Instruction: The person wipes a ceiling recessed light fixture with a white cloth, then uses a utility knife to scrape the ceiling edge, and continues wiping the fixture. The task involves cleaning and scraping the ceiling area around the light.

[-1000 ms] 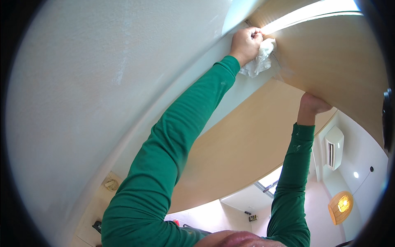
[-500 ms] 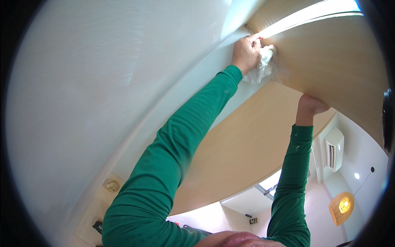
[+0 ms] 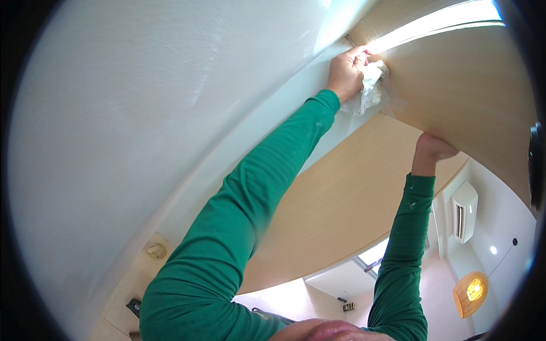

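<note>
High in the corner, my left hand (image 3: 347, 74) is closed, with its fingertips at the end of a bright light strip (image 3: 435, 24). A thin, crumpled white sheet (image 3: 372, 88), tissue or plastic, bunches in its grip and hangs below the fingers. Lower and to the right, my right hand (image 3: 435, 148) is bent at the wrist and rests against the lower edge of a pale wood panel (image 3: 460, 85). The panel hides its fingers.
A white wall (image 3: 125, 125) fills the left side. Behind my arms spans a broad wood-coloured board (image 3: 335, 199). Beyond it are a white air conditioner (image 3: 465, 211) and a hanging woven lamp (image 3: 470, 295). A round beige fitting (image 3: 156, 250) sits at lower left.
The view has shifted slightly, so my left hand and the white sheet appear a little farther right. Both hands otherwise keep their places against the panels.
</note>
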The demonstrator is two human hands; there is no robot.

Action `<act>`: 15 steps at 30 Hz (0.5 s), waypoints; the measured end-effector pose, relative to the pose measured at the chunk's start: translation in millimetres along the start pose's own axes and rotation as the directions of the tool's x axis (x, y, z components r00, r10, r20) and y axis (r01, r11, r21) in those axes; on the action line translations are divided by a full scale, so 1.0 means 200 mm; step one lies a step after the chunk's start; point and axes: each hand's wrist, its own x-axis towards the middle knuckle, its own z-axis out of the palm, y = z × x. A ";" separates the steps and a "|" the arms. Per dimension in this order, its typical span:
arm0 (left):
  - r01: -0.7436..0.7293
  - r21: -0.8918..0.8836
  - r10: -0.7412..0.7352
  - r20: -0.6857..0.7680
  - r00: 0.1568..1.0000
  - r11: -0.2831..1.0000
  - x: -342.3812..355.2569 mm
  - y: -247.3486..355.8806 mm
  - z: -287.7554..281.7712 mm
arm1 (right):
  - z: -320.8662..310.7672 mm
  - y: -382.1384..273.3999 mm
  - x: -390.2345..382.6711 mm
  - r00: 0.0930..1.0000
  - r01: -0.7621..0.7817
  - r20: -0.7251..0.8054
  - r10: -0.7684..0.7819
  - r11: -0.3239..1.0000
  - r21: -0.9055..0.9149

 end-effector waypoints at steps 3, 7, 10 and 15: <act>-0.015 -0.067 0.015 -0.003 1.000 0.998 0.00 -0.05 -0.01 | 0.00 0.01 0.01 1.000 -0.008 0.014 0.008 1.000 0.019; 0.008 -0.053 -0.006 0.028 1.000 0.999 0.02 -0.06 0.00 | 0.00 0.02 0.01 1.000 -0.006 0.005 0.006 0.999 0.036; 0.025 -0.091 -0.015 0.106 0.994 0.996 0.03 -0.06 -0.01 | -0.02 0.02 0.02 1.000 -0.002 -0.007 0.002 1.000 0.031; 0.153 -0.507 -0.087 0.152 0.985 0.848 0.02 -0.08 0.01 | -0.04 0.03 0.03 0.999 -0.030 -0.015 0.030 0.999 0.023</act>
